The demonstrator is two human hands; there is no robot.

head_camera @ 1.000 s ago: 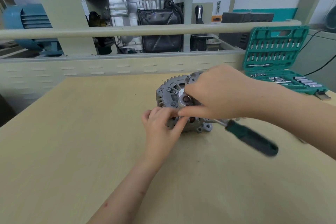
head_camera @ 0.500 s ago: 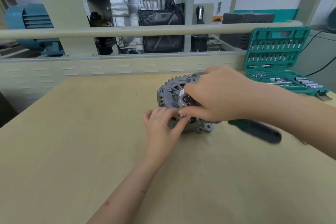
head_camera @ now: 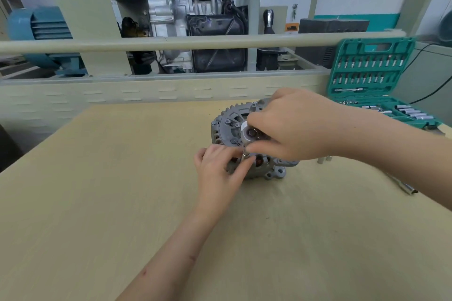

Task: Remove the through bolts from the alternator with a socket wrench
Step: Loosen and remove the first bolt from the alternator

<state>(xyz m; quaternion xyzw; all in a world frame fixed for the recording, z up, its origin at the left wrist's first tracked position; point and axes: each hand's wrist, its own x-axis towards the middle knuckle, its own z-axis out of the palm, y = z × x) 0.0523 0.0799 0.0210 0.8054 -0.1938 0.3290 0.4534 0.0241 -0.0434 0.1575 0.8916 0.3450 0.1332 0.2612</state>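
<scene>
Alternator (head_camera: pixel 234 129) mid-table (head_camera: pixel 97 190), both hands (head_camera: pixel 293 127) on it

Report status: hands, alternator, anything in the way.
Left hand pinching a small socket against the alternator. Right hand gripping the alternator top. Wrench handle not visible. Nothing blocking.

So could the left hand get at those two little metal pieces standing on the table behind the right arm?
Probably not directly: the left hand rests at the alternator, and the right forearm lies across the way to the two small metal pieces.
</scene>
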